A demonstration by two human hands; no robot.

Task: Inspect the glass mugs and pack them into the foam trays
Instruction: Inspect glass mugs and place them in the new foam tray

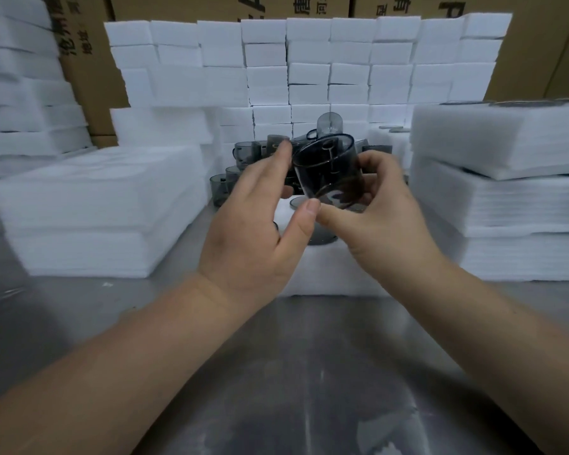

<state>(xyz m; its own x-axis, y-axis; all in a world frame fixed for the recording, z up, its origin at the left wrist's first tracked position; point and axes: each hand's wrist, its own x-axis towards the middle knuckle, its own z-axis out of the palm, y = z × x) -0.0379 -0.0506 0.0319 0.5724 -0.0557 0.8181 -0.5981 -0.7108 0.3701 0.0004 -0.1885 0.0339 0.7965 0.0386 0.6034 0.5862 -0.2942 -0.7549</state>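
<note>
Over a steel table (276, 372) we hold a dark glass mug (326, 172) tilted above a foam tray (326, 274). Our right hand (381, 218) curls its fingers round the mug; our left hand (260, 218) lies straight-fingered against its left side, thumb at the base. Behind sit more mugs (243, 152), flanked by foam stacks (96, 205), then a foam wall (309, 77) and cartons (86, 77).
</note>
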